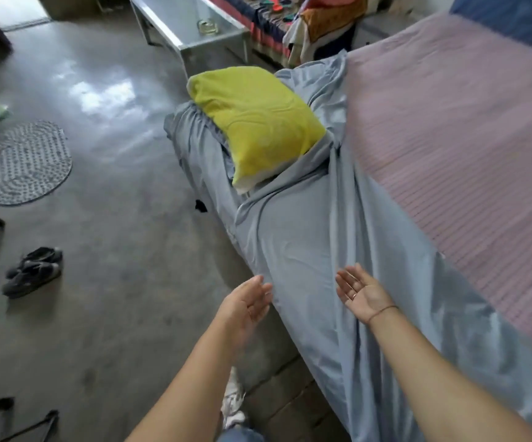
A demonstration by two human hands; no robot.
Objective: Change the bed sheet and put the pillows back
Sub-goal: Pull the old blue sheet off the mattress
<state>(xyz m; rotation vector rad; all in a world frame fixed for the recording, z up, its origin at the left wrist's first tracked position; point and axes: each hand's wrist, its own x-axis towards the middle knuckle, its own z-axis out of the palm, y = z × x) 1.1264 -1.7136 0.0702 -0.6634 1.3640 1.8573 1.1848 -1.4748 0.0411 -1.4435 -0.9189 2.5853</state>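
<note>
Your left hand [248, 306] and right hand [358, 291] are hovering empty, fingers apart, over the bed's near edge of the blue sheet [299, 237].

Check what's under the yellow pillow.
The yellow pillow lies on the bunched light-blue sheet, whose folds lap over its lower right edge. Whatever is beneath the sheet there is covered; the pink striped surface shows only further right.

Yellow-green pillow [255, 122], pale blue sheet [306, 237], pink striped mattress [456, 129], grey dotted mat [28, 162]
</note>
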